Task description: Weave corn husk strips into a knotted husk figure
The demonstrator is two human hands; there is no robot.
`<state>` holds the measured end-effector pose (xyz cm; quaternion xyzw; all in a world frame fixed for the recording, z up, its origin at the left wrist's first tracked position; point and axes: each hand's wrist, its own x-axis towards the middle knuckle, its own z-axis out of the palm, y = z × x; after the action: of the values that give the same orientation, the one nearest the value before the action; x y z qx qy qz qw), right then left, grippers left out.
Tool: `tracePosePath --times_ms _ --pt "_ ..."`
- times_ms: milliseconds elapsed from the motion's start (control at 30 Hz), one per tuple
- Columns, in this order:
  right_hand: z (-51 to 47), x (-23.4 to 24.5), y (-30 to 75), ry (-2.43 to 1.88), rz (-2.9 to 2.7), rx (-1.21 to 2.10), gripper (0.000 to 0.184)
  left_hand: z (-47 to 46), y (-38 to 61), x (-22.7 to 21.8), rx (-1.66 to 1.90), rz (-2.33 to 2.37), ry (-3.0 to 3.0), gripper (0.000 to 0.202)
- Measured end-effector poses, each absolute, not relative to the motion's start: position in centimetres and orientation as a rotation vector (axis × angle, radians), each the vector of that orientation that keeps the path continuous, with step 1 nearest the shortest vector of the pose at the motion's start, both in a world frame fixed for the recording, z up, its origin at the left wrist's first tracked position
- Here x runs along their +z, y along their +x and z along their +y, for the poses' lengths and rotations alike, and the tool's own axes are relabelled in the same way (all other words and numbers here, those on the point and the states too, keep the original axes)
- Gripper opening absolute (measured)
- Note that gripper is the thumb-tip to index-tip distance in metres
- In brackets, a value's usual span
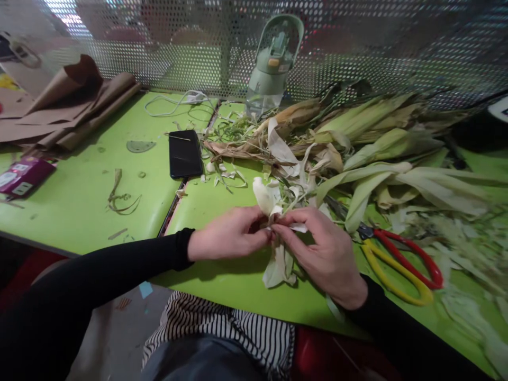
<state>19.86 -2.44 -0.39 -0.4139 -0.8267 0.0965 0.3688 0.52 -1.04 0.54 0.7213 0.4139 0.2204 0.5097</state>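
On a green tabletop (87, 211), left to right: folded brown paper (79, 108); a dark phone (185, 154) lying flat; the left hand (228, 233), pinching a pale husk bundle (280, 267) that sits between both hands; the right hand (327, 254), pinching the bundle's middle too; heaped corn husks (381, 143) beyond; red-and-yellow-handled scissors (381, 236) just beside.

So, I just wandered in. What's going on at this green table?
Someone is working a small piece of pale corn husk with bare hands, the left hand and right hand pinching it together near its middle. Beyond and to the right, a heap of husks spreads over the table. The scissors lie beside the right hand, not held. A phone and a bottle are farther back.
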Motion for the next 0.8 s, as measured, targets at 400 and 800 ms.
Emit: tracePosePath --times_ms 400,800 --pt "-2.2 -0.6 19.9 -1.196 -1.761 0.702 0.01 -0.7 0.9 0.1 0.675 0.727 1.259 0.019" --pt "-2.4 -0.2 20.2 -0.894 -2.246 0.229 0.011 -0.3 -0.3 1.0 0.487 0.828 1.658 0.019"
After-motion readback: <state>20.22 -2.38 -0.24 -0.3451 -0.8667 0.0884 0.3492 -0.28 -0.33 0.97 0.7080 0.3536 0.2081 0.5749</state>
